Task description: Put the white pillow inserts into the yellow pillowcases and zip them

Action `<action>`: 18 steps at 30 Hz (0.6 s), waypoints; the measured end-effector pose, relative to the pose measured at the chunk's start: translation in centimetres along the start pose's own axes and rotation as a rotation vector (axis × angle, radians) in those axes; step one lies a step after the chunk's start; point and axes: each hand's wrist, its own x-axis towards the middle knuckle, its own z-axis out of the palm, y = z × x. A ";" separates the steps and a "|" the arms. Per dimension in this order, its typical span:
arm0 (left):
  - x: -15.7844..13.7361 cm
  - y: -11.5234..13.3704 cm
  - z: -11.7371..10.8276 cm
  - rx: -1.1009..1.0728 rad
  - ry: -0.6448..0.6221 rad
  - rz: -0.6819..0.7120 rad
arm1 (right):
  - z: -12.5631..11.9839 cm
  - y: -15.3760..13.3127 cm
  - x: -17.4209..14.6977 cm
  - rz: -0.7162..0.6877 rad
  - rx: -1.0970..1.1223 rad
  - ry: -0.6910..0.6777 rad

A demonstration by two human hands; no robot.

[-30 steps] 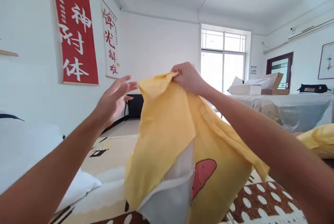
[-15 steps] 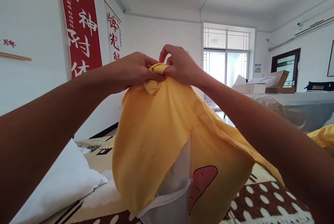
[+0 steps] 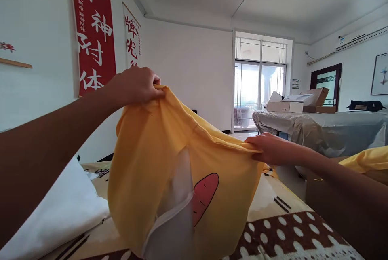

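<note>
A yellow pillowcase (image 3: 145,171) with a pink printed shape hangs between my hands. My left hand (image 3: 138,86) is closed on its upper left corner, fingers curled over the cloth. Lower and to the right, my right hand (image 3: 269,149) pinches the top edge near the other corner. The edge slopes down from left to right between them. Through a slanted opening in the front shows a white pillow (image 3: 172,203) with a seam along its edge. The pillowcase's lower end runs out of the picture.
Beneath lies a patterned blanket (image 3: 275,231) with brown, white-dotted bands. Another white pillow (image 3: 69,207) rests at the left. More yellow cloth (image 3: 366,161) lies at the right. Behind, a plastic-covered table (image 3: 315,124) carries opened boxes (image 3: 291,104) and a black bag (image 3: 365,105).
My right hand has left the top beside my left hand and moved right and down along the edge, stretching the pillowcase. My left hand has shifted left and slightly down.
</note>
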 end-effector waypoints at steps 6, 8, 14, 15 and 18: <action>-0.9 -1.2 -0.3 0.330 -0.166 0.052 | 0.1 1.0 3.2 -0.176 0.463 -0.074; -1.2 -2.0 -0.2 0.353 -0.186 0.055 | 0.2 0.1 3.4 -0.183 0.706 -0.146; -2.1 -3.6 0.4 0.507 -0.103 0.057 | 0.3 -2.8 3.4 -0.070 0.951 -0.297; -2.3 -3.7 0.6 0.535 -0.071 0.072 | 0.2 -2.9 3.5 -0.111 0.958 -0.363; -2.6 -4.1 1.1 0.583 0.041 0.161 | -0.3 -2.4 3.6 -0.226 0.959 -0.497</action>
